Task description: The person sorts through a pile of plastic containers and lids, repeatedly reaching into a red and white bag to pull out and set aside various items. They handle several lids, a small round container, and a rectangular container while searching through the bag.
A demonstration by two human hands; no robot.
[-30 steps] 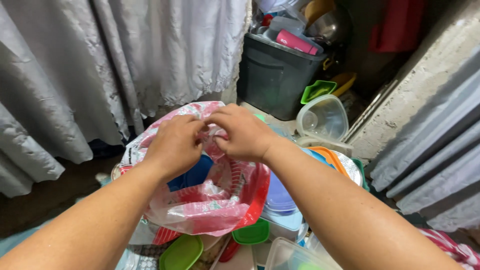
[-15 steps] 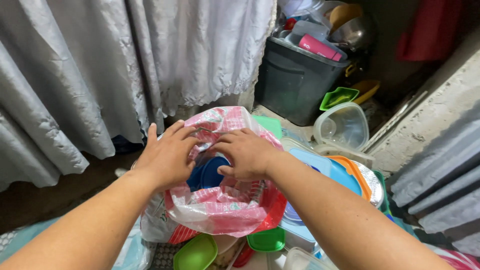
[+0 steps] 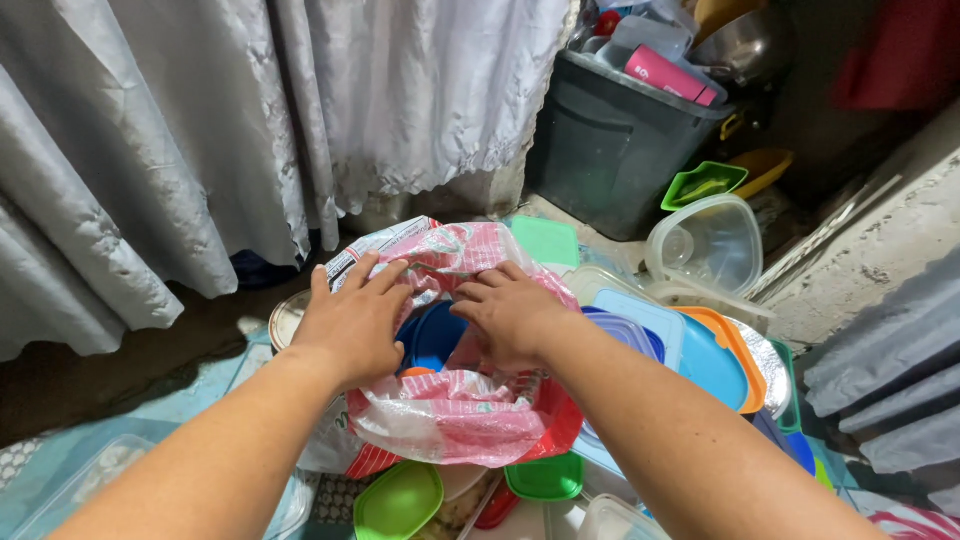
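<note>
On striped plastic bag (image 3: 455, 420), both hands (image 3: 355, 325)

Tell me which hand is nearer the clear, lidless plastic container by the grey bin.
Right. The right hand rests on the pink-striped plastic bag, on the side facing the clear plastic container; the left hand is farther off.

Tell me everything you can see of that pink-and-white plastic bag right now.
The plastic bag is thin, crinkled film, striped pink and white with red patches. It sits slumped on a heap of plastic lids, its mouth spread open, showing a blue container inside. Both hands press on its rim: left hand and right hand.
</note>
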